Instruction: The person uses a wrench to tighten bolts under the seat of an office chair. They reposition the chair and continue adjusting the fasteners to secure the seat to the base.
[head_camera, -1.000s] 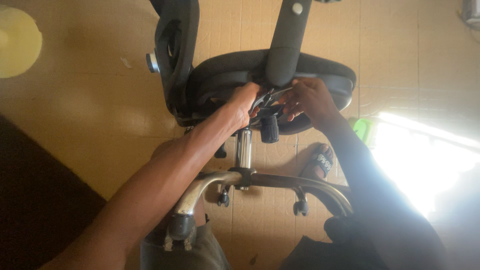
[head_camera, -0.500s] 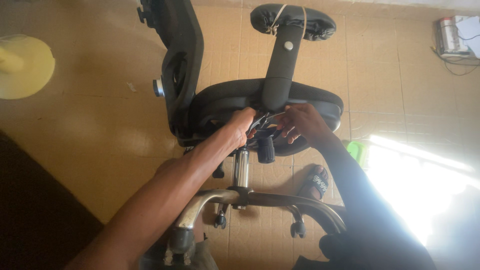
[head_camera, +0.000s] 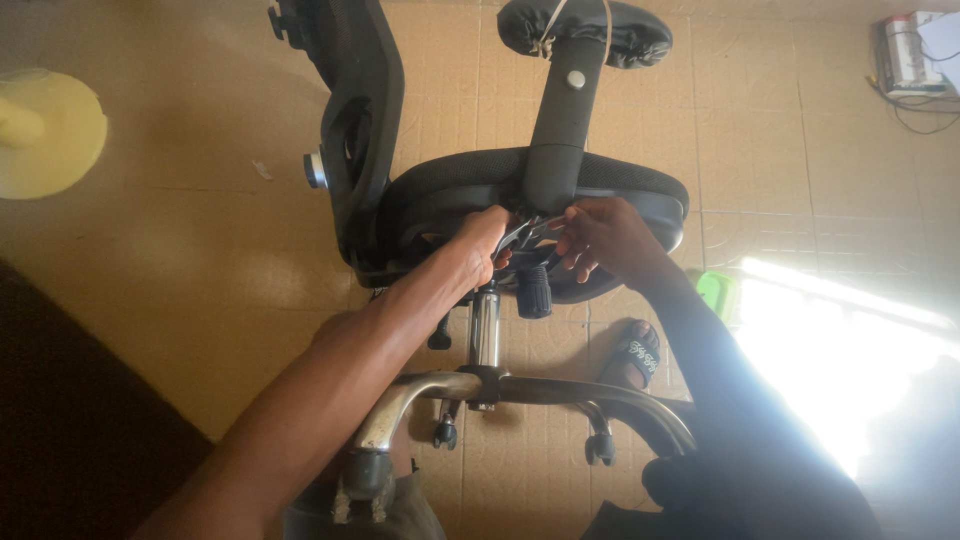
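A black office chair (head_camera: 440, 200) lies tipped over on the tiled floor, its underside facing me. My left hand (head_camera: 482, 243) reaches under the seat with its fingers curled on a thin metal lever (head_camera: 527, 231) of the seat mechanism. My right hand (head_camera: 603, 236) meets it from the right, fingertips pinched on the same lever's other end. A black knob (head_camera: 533, 291) hangs just below both hands. The chrome gas column (head_camera: 486, 328) runs down to the chrome star base (head_camera: 560, 392) with its castors.
An armrest pad (head_camera: 585, 28) sticks up at the top. A pale yellow round object (head_camera: 48, 132) sits far left. My sandalled foot (head_camera: 633, 356) and a green object (head_camera: 714, 292) lie right of the base. A box with cables (head_camera: 908, 55) is top right. Bright sunlight covers the floor at the right.
Both hands stay at the lever under the seat. The view has tilted, so the chair sits lower in frame and the armrest pad and the box now show.
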